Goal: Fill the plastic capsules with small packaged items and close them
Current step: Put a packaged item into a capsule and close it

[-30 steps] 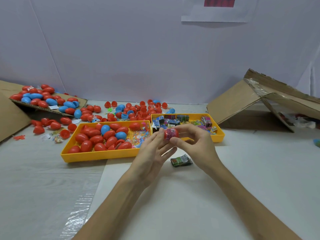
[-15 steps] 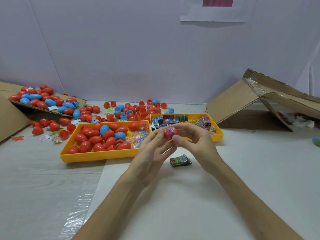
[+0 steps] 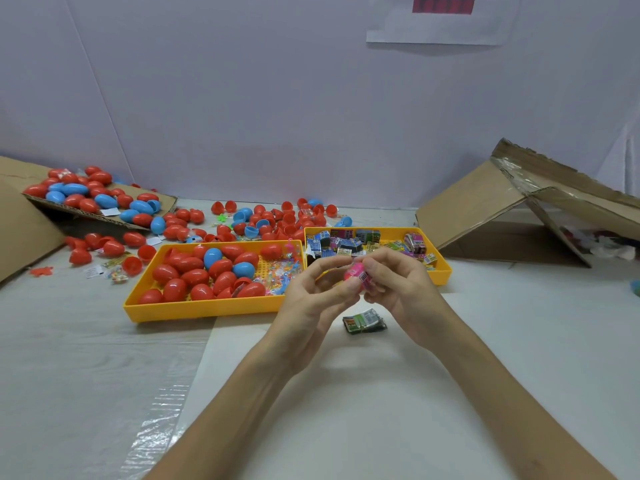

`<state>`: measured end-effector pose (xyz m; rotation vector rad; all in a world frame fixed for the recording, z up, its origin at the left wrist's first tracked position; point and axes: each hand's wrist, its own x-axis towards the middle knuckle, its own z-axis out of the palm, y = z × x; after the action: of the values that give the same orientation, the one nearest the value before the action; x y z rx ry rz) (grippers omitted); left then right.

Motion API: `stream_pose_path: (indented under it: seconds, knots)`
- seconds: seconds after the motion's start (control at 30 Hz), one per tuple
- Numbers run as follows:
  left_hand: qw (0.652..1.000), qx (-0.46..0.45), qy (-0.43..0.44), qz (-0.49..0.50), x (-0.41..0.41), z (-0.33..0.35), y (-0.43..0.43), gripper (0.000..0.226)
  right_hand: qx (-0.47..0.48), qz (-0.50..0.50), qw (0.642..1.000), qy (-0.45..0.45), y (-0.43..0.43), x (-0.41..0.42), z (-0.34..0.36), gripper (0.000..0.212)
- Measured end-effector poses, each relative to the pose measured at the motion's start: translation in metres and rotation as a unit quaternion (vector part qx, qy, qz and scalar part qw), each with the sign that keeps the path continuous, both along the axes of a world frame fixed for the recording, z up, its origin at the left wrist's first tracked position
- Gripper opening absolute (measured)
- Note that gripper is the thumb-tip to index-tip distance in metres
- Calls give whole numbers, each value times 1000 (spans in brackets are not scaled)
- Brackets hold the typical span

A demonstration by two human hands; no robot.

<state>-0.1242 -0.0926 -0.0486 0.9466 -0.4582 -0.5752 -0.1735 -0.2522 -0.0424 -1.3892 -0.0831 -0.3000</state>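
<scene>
My left hand (image 3: 311, 303) and my right hand (image 3: 398, 289) meet above the table, both pinching a small pink packaged item (image 3: 356, 274) with a barcode; any capsule half under it is hidden by my fingers. A green-and-black packet (image 3: 364, 321) lies on the white sheet just below my hands. The left yellow tray (image 3: 207, 306) holds several red and blue capsules (image 3: 194, 271) and small colourful bits. The right yellow tray (image 3: 443, 271) holds several small packaged items (image 3: 343, 244).
Loose red and blue capsules (image 3: 277, 216) lie scattered behind the trays and on a cardboard flap (image 3: 97, 216) at far left. An opened cardboard box (image 3: 519, 209) stands at the right. Clear tape runs along the sheet's left edge (image 3: 166, 403).
Both hands have turned the held item: a red capsule part seen between the fingertips earlier is now covered, and the pink packet with its barcode faces up.
</scene>
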Motion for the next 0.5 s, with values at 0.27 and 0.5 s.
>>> stream_pose_path:
  seconds: [0.27,0.5]
  knots:
    - [1000,-9,9,18,1,0,1,32,-1,-22,1000,-7,3,1,-1,19]
    - [1000,-10,12,13,0,0,2,37,-10,-28,999,-14,2,1,0,12]
